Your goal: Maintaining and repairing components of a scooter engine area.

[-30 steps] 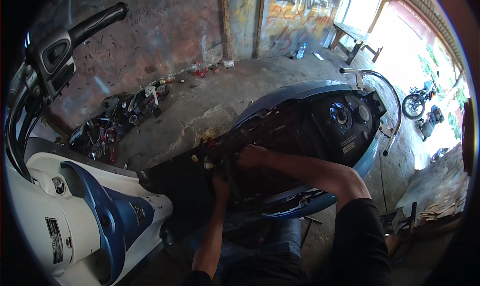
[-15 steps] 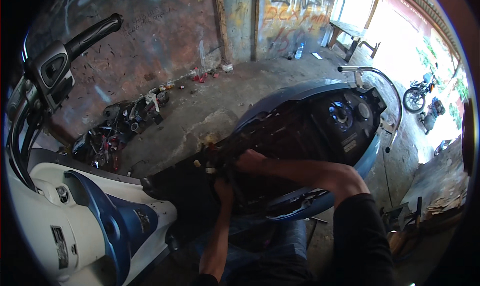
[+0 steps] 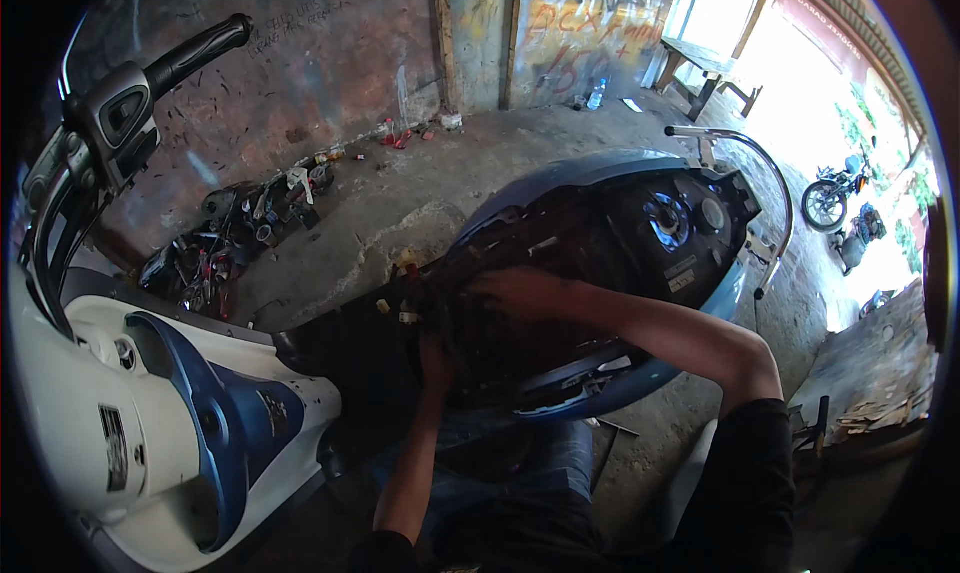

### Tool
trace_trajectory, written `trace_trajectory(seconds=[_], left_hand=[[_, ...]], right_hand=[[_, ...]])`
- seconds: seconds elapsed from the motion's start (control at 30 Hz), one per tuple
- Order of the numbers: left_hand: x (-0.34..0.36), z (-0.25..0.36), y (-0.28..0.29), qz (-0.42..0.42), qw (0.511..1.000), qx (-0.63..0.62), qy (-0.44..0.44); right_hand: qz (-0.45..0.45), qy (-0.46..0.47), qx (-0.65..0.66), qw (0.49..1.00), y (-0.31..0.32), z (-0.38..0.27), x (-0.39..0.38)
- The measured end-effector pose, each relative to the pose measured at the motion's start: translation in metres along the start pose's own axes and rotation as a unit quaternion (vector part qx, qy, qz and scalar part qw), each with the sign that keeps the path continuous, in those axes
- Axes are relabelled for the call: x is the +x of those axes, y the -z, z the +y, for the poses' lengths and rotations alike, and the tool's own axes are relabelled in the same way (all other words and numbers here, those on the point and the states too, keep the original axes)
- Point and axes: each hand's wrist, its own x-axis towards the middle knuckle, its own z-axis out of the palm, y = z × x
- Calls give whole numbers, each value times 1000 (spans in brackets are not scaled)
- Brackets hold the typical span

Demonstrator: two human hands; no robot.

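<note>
A blue and cream scooter (image 3: 260, 373) stands before me with its seat off, baring the dark underseat compartment (image 3: 570, 243). My right hand (image 3: 520, 291) reaches across the front part of that opening. Its fingers are bent and close together; whatever they grip is lost in shadow. Lower and to the left, my left hand (image 3: 436, 361) is at the front end of the seat body, by the footboard. Dark parts there cover its fingers. Just beyond it are small pale connectors (image 3: 408, 317). A round filler cap (image 3: 712, 213) sits toward the rear of the opening.
A chrome grab rail (image 3: 775, 173) curves round the scooter's tail. The handlebar grip (image 3: 200, 53) juts in at upper left. Removed dark parts (image 3: 235, 243) lie heaped along the wall. A water bottle (image 3: 597, 95), a wooden bench (image 3: 700, 63) and a parked motorcycle (image 3: 830, 198) are farther off.
My right hand has shifted slightly rightward and up, its elbow swinging out to the right. My left hand stays at the seat body's front. The whole view has tilted a little.
</note>
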Motion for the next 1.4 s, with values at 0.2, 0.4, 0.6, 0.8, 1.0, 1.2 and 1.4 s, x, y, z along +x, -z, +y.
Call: trace_trajectory(seconds=[0.2, 0.4, 0.6, 0.8, 1.0, 1.2, 1.4], left_hand=[[-1, 11, 1, -36, 999, -6, 5], [-5, -14, 4, -138, 940, 51, 308], [-37, 1, 6, 96, 976, -21, 195], [-18, 108, 9, 163, 983, -30, 81], [47, 106, -41, -221, 975, -20, -10], [57, 85, -60, -364, 921, 99, -95], [22, 101, -74, -248, 965, 82, -24]], right_hand=[[-27, -86, -21, 996, 76, -44, -55], [165, -181, -9, 969, 136, -114, -154], [615, -297, 168, 711, 63, -139, -315], [403, -672, 100, 613, -342, -76, -579], [198, -797, 143, 553, -484, -131, -470], [176, -760, 128, 612, -463, -125, -414], [66, -701, 185, 685, -508, -114, -409]])
